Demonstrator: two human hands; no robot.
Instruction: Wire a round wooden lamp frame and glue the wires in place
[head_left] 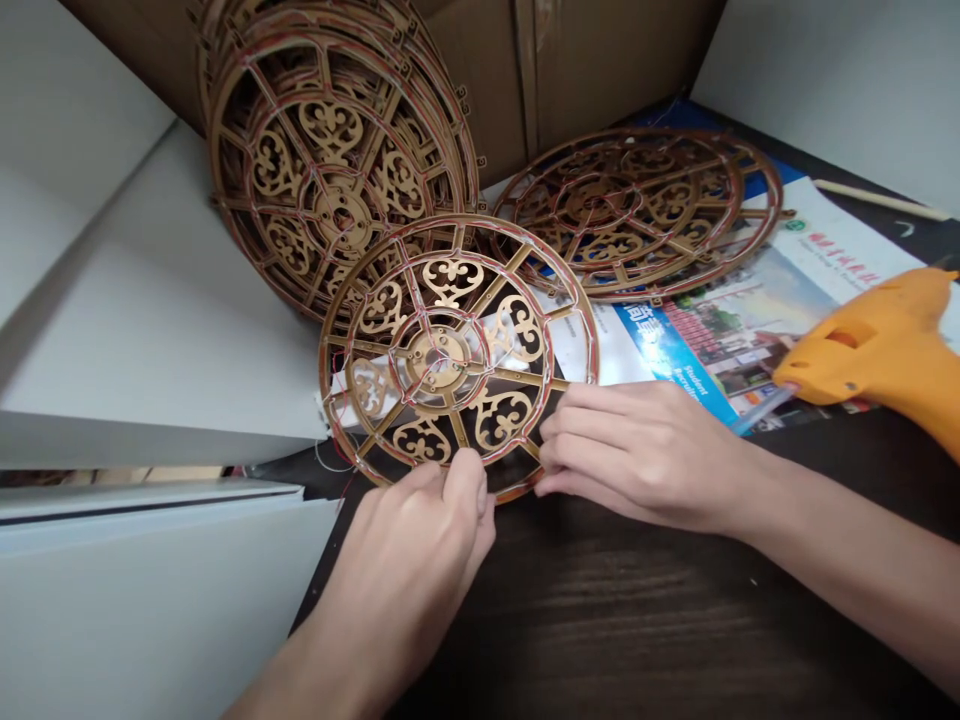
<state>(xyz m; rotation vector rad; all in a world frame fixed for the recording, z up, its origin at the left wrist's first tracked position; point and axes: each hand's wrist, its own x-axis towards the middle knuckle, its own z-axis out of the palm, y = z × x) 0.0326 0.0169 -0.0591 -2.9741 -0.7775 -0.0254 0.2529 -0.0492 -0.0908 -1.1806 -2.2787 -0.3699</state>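
A round gold openwork frame (517, 377) with scrollwork and a perforated hub is tilted up before me, red and whitish wire running along its rings. My left hand (420, 550) is closed on its near rim, thumb on top. At the rim's right side, my right hand (645, 455) grips with curled fingers; the fingertips are partly hidden. Behind it leans a stack of similar gold frames (341, 210). More such frames (630, 215) lie flat to the right of that stack.
An orange glue gun (870, 340) with a clear glue stick lies at the right on a printed brochure (720, 330). Cardboard (592, 60) stands at the back. White panels (150, 300) border the left of the dark tabletop (600, 620). A thin pale stick (881, 200) lies at the far right.
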